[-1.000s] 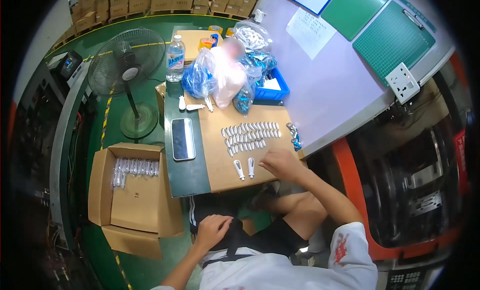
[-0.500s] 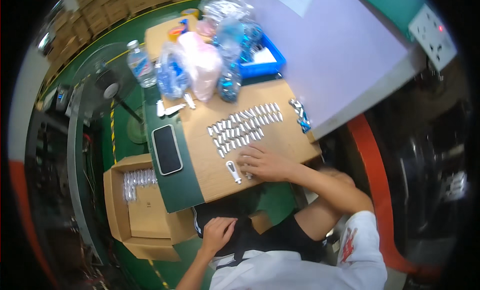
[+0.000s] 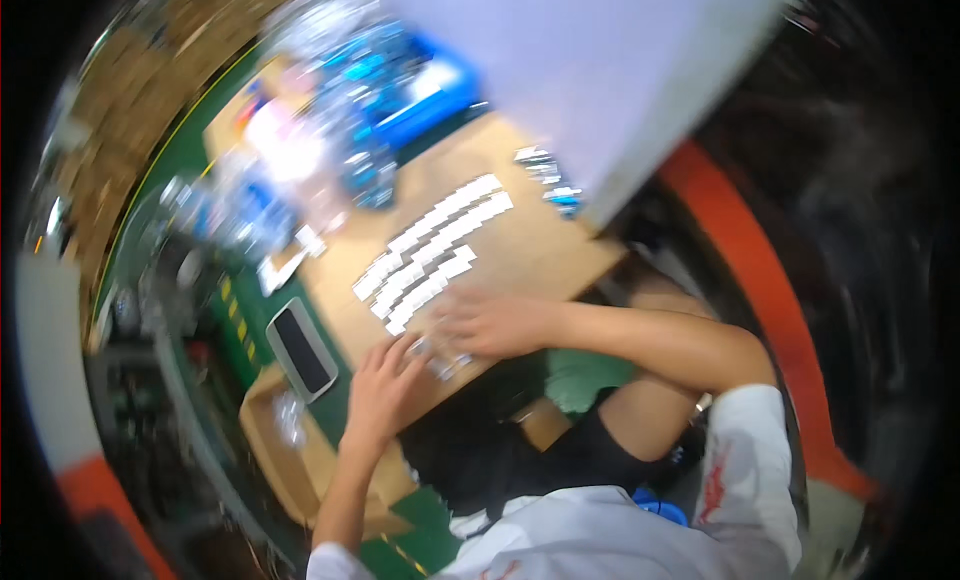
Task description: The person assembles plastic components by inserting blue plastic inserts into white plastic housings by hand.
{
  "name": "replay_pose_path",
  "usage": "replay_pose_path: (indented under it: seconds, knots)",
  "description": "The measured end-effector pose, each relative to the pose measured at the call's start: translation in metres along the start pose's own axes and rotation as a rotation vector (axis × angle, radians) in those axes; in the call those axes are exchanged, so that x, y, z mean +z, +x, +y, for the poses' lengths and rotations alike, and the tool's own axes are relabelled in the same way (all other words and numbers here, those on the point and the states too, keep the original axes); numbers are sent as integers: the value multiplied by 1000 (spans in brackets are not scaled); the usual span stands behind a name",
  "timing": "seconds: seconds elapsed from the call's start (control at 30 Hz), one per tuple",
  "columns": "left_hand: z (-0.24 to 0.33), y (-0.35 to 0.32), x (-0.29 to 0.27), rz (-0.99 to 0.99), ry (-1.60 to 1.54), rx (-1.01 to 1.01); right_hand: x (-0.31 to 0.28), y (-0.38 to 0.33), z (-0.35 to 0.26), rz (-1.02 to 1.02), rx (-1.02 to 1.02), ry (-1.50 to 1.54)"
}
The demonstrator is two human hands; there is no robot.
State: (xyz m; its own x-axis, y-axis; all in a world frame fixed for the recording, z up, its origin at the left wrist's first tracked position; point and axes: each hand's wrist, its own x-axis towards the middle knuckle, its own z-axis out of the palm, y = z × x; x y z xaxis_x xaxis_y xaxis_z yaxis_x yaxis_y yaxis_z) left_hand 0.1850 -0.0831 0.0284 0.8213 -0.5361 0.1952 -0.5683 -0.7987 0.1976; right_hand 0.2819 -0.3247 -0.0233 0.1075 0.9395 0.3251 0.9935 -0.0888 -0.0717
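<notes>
Motion blur softens everything. My left hand (image 3: pixel 382 392) lies at the near edge of the cardboard-topped table, fingers stretched toward a few shiny, pale small pieces (image 3: pixel 443 364). Just right of these is my right hand (image 3: pixel 495 322), palm down, its fingertips at the same pieces; whether they pinch one is too smeared to tell. Beyond both hands, several small white-silver pieces (image 3: pixel 432 242) lie in slanting rows. More silver and blue pieces (image 3: pixel 550 182) sit in a loose group at the table's right side.
A phone (image 3: pixel 302 350) lies at the table's left edge, near white parts (image 3: pixel 285 265). Plastic bags (image 3: pixel 295 160) and a blue tray (image 3: pixel 435 100) stand at the back. An open carton (image 3: pixel 285 445) is below left. A pale partition (image 3: pixel 600 70) borders the right.
My left hand has risen from my lap to the table, beside my right hand. The view has turned, so the table sits further left. The white-silver rows remain laid out.
</notes>
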Motion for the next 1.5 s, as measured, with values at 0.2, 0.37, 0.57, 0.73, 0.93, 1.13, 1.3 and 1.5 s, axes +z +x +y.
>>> replay_pose_path:
  seconds: [0.2, 0.37, 0.57, 0.73, 0.93, 1.13, 1.3, 1.5]
  knots:
    - [7, 13, -7, -182, 155, 186, 34, 16, -2, 499, -181, 98]
    - [15, 36, -5, -310, 125, 257, 19, 11, -3, 106, -213, -114]
    - [7, 40, -2, -384, 108, 319, 23, 19, -3, 52, -111, -115]
    - [-21, 21, 33, -555, 233, 199, 38, 20, -9, 133, 208, 203]
    - [-3, 25, 18, -374, 192, 198, -8, 8, -15, -148, 285, 77]
    - [-8, 29, -5, -399, -90, -77, -4, 14, -13, -145, 321, 119]
    - [0, 51, -4, 16, -530, -384, -11, 1, -4, -7, 502, 356]
    - [3, 110, 10, 335, -914, -318, -60, 0, 27, 379, 925, 921]
